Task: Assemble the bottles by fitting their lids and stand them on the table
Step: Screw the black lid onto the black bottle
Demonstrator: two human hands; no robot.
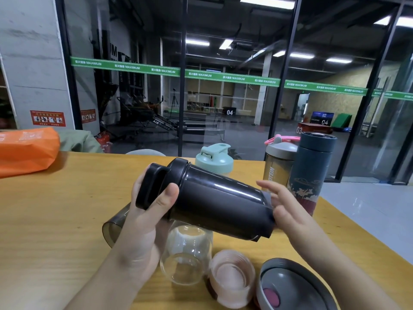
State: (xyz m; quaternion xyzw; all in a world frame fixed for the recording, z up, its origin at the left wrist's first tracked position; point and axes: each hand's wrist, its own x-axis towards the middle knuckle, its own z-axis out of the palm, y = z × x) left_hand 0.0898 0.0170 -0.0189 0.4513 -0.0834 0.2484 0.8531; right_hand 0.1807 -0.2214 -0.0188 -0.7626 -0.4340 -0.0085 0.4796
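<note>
Hiding its base, black shaker – left hand gripping lid.

Held tilted above the middle of the surface: a lidded bottle, lid end up-left in the left hand, base end down-right against the right hand. Beneath it, lying on the surface: a tumbler to the left, a glass jar in the middle, a small cup right of that, and a loose lid nearest right. Standing at the far edge: a shaker behind the held bottle, another shaker further right, a flask just beside it; far left, a bag.
</note>
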